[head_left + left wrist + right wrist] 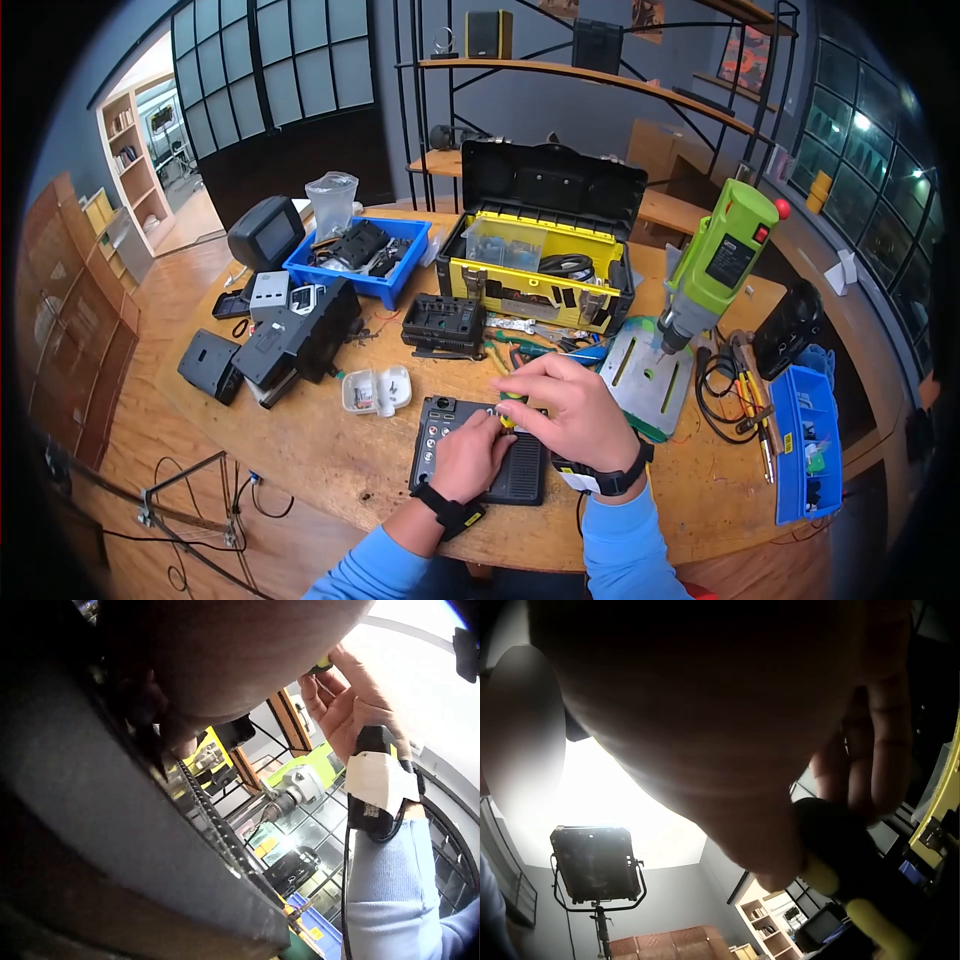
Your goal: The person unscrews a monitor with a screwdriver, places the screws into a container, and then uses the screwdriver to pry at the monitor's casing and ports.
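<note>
In the head view a flat black device point(525, 472) with round sockets along its left side and a ribbed grille lies at the table's front. My right hand point(575, 408) is above it, thumb and fingers gripping the handle end of a black-and-yellow screwdriver point(821, 871). The screwdriver points down toward the device. Low over the panel, my left hand point(466, 458) pinches around the screwdriver's lower part. The tip is hidden behind the left fingers. In the left wrist view, the left fingertips point(184, 744) are close to the device's surface.
A small white box point(376, 392) with an open lid is left of the device. Behind are a black charger-like unit point(443, 325), a yellow toolbox point(535, 283) and a blue bin point(392, 290). A green drill point(715, 260) on a stand and a blue parts tray point(790, 450) stand to the right.
</note>
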A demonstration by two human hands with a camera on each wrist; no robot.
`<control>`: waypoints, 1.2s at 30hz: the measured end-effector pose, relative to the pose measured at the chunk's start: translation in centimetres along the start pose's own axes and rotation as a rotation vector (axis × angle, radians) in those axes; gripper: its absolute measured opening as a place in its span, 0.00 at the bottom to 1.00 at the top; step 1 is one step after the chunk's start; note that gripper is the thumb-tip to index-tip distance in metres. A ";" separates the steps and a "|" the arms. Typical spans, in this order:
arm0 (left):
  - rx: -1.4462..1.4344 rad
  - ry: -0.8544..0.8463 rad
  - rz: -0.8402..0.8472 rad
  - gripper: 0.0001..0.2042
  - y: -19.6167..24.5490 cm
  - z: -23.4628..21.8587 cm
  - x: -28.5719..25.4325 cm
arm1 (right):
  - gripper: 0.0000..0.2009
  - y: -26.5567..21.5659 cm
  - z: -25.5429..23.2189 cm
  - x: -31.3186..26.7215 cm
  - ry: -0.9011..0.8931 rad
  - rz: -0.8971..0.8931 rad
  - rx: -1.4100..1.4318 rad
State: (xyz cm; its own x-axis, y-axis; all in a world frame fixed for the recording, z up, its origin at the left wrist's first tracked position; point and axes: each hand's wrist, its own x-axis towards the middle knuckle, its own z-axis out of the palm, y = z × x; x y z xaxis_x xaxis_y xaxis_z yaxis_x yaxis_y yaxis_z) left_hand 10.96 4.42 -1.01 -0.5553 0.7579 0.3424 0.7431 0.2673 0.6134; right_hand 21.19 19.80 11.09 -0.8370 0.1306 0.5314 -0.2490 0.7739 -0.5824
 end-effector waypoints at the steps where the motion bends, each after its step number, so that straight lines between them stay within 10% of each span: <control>1: -0.002 -0.002 -0.005 0.10 0.0 0.0 0.0 | 0.16 -0.3 -0.1 0.0 -0.004 0.003 0.002; 36: -0.151 -0.085 -0.038 0.05 -1.3 -0.8 0.6 | 0.15 -0.5 0.0 0.1 -0.045 0.053 0.135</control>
State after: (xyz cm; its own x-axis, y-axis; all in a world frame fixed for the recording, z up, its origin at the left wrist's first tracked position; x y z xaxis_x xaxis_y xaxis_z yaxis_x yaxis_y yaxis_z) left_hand 9.32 4.08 -1.07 -0.5440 0.7980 0.2594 0.6538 0.2092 0.7272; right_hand 21.21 19.42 11.42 -0.8708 0.1391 0.4716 -0.2645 0.6759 -0.6878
